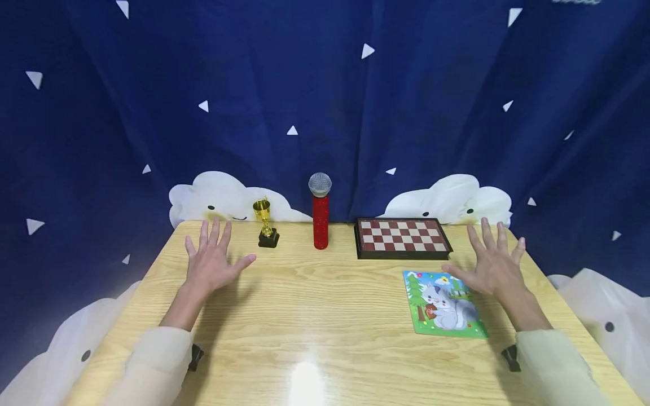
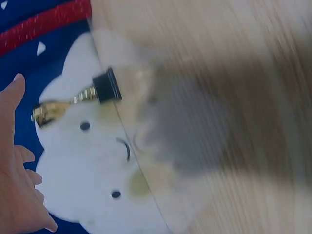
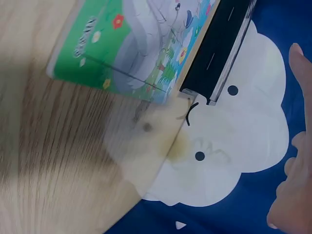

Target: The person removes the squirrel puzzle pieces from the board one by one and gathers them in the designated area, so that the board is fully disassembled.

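My left hand (image 1: 210, 262) is held over the left side of the table, fingers spread and nothing in it. Just beyond it stands a small gold trophy cup (image 1: 264, 220) on a black base. On the right, my right hand (image 1: 492, 270) is also spread and holds nothing; its thumb overlaps the edge of a squirrel picture puzzle (image 1: 444, 304) in the head view. Behind the puzzle lies a checkered game board (image 1: 401, 235) in a dark frame. A red microphone (image 1: 320, 220) with a silver head stands upright at the back middle.
The wooden table (image 1: 304, 304) ends at a dark blue curtain (image 1: 325, 84) with white triangles and clouds. The curtain hangs along the back and both sides. Dark wrist devices sit under both sleeves (image 1: 157, 361).
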Demonstrator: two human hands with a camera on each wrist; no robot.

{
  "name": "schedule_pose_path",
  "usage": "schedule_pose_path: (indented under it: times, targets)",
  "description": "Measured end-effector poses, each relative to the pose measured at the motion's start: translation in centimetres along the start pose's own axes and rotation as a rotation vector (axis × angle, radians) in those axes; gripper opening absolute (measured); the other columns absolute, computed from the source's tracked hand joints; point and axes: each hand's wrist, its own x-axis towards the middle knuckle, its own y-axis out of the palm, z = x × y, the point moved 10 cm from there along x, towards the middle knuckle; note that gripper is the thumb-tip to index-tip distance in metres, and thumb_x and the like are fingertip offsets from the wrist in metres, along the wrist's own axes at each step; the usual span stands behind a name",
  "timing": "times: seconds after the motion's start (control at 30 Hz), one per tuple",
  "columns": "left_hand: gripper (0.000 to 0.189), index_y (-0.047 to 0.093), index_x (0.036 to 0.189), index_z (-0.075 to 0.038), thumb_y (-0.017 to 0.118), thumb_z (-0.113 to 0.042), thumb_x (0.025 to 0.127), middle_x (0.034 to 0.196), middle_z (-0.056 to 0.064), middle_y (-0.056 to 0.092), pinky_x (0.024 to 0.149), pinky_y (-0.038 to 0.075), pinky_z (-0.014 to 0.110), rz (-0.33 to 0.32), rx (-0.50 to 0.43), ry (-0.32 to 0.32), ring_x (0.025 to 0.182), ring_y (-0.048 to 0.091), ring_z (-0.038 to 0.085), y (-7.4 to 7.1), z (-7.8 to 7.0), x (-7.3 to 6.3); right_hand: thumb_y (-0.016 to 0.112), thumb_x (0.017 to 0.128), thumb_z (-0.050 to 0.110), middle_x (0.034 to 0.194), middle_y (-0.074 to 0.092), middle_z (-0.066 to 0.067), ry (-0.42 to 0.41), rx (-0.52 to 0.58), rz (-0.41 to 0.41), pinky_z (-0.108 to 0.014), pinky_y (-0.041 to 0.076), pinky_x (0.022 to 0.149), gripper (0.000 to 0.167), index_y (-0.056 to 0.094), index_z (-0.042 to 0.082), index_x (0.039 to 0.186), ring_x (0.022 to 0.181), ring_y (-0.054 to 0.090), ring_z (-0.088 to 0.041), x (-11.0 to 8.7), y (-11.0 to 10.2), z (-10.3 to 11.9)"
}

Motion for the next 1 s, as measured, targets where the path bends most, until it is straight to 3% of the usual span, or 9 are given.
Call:
schedule_pose_path:
  times: [0.17, 0.4, 0.57, 1.0]
  targets:
    - [0.098, 0.016, 0.152, -0.009, 0.050, -0.069, 0.082, 0.160, 0.016, 0.002, 0.108, -0.001, 0.070, 0.027, -0.008, 0.064, 0.147, -0.006, 0.034, 1.8, -3.4, 0.5, 0.053, 0.075, 0.075, 0.158, 0.001, -0.023, -0.033, -0.002, 0.000, -0.078, -0.004, 0.099, 0.109, 0.011, 0.010, 0.152, 0.143, -0.010, -0.046, -1.0, -0.4, 0.6]
    - [0.093, 0.021, 0.151, -0.010, 0.048, -0.069, 0.084, 0.159, 0.014, 0.011, 0.111, 0.011, 0.066, 0.045, -0.012, 0.186, 0.148, 0.004, 0.031, 4.6, -9.4, 0.5, 0.058, 0.075, 0.070, 0.155, 0.013, -0.025, -0.088, 0.030, -0.028, -0.076, -0.002, 0.102, 0.106, 0.018, 0.007, 0.151, 0.144, 0.001, -0.046, -3.0, -0.8, 1.2]
    - [0.085, 0.023, 0.151, -0.011, 0.046, -0.064, 0.088, 0.159, 0.012, 0.014, 0.112, 0.014, 0.064, 0.083, -0.016, 0.252, 0.148, 0.011, 0.030, 6.7, -13.1, 0.6, 0.057, 0.077, 0.070, 0.154, 0.018, -0.026, -0.121, 0.010, 0.022, -0.076, 0.006, 0.101, 0.104, 0.020, 0.005, 0.150, 0.142, 0.011, -0.048, -4.4, 0.0, 1.6]
    - [0.083, 0.018, 0.152, -0.012, 0.042, -0.063, 0.090, 0.160, 0.007, 0.014, 0.113, 0.021, 0.058, 0.305, 0.016, 0.414, 0.148, 0.014, 0.024, 12.3, -23.7, -0.4, 0.062, 0.079, 0.063, 0.145, 0.033, -0.032, -0.160, 0.096, 0.198, -0.063, 0.032, 0.103, 0.101, 0.031, -0.008, 0.143, 0.130, 0.036, -0.050, -8.1, 2.7, 2.4]
